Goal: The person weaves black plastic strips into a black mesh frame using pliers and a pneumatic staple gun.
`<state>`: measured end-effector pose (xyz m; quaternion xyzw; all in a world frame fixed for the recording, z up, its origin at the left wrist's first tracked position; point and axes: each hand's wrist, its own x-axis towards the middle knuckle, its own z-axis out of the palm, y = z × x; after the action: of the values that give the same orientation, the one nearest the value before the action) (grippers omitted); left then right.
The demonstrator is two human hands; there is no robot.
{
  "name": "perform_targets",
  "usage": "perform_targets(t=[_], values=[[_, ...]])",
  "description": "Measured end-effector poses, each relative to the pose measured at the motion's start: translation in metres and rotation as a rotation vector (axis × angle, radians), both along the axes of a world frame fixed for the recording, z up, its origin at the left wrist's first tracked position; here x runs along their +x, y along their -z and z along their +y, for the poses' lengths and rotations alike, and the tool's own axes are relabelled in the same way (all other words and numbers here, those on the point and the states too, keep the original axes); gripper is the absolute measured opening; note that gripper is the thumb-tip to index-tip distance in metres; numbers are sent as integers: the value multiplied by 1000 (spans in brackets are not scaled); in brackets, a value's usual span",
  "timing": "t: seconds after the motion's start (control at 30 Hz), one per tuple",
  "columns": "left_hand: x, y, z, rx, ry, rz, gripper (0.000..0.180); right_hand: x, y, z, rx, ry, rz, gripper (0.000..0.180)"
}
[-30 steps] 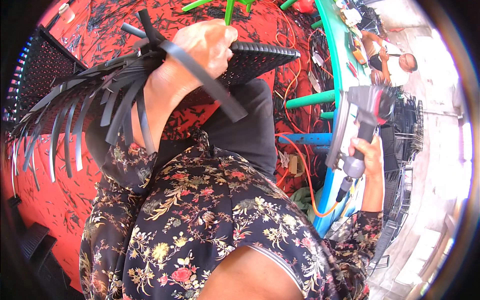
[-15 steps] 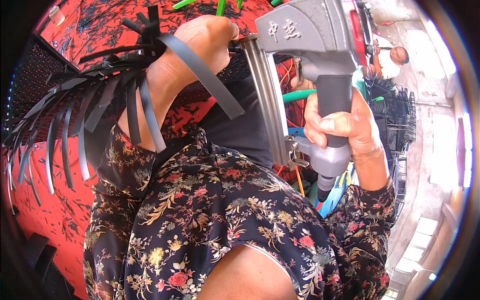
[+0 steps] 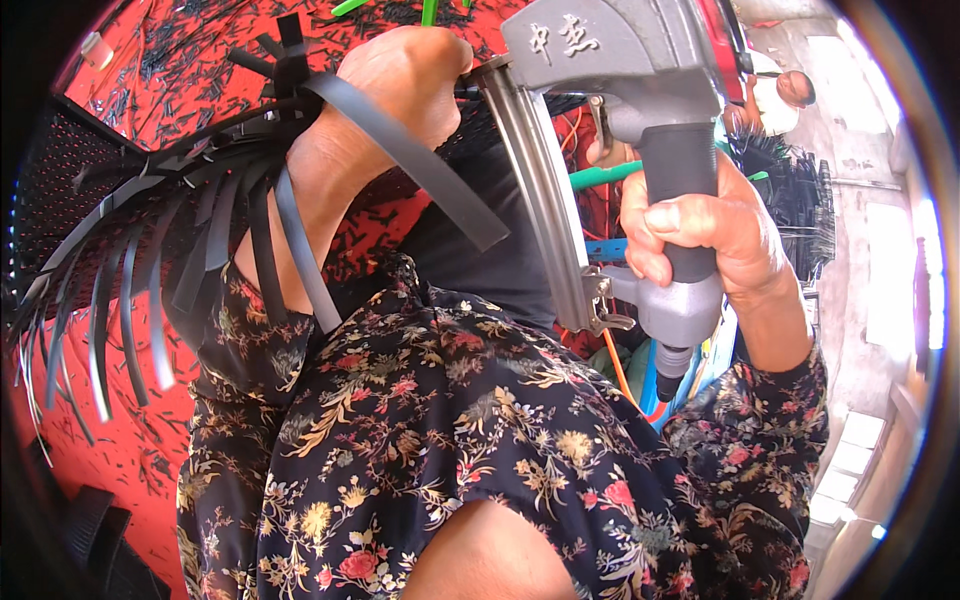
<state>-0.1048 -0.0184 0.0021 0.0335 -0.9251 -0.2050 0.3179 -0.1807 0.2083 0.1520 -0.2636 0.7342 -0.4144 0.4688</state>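
Note:
A grey pneumatic staple gun point(image 3: 610, 60) is gripped by its black handle in my right hand point(image 3: 705, 225), fingers wrapped round. Its long metal magazine point(image 3: 540, 200) slants downward, and the upper end of the magazine lies close beside my left hand point(image 3: 405, 85). That left hand is bent and closed over the dark woven mesh piece point(image 3: 470, 130); its fingertips are hidden, so what they pinch does not show. Many loose flat black strips point(image 3: 130, 290) fan out left of my left wrist, and one broad strip point(image 3: 410, 160) crosses in front of it.
Red floor covering point(image 3: 60, 510) lies at the left, strewn with black offcuts. A green bar point(image 3: 605, 175) and an orange hose point(image 3: 620, 365) show behind the gun. Another person point(image 3: 778, 105) sits at the upper right, near stacked dark woven goods point(image 3: 800, 200).
The staple gun's handle end and my right hand have swung slightly to the right. The left hand stays almost in place, while the loose strips shift a little.

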Motion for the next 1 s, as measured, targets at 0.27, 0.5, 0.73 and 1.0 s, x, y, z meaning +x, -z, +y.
perform_targets(t=[0.27, 0.5, 0.73, 1.0], values=[[4, -6, -1, 60, -70, 7, 26, 0, 9, -9, -29, -63, -30, 29], [14, -20, -8, 85, -116, -171, 26, -13, 4, 26, -332, 169, -101, 19], [0, 14, -36, -53, 67, 124, 20, -101, 57, 168, -184, 608, 229, 29], [13, -28, -52, 219, 57, -165, 16, -179, 208, 300, 611, 804, 660, 96]])
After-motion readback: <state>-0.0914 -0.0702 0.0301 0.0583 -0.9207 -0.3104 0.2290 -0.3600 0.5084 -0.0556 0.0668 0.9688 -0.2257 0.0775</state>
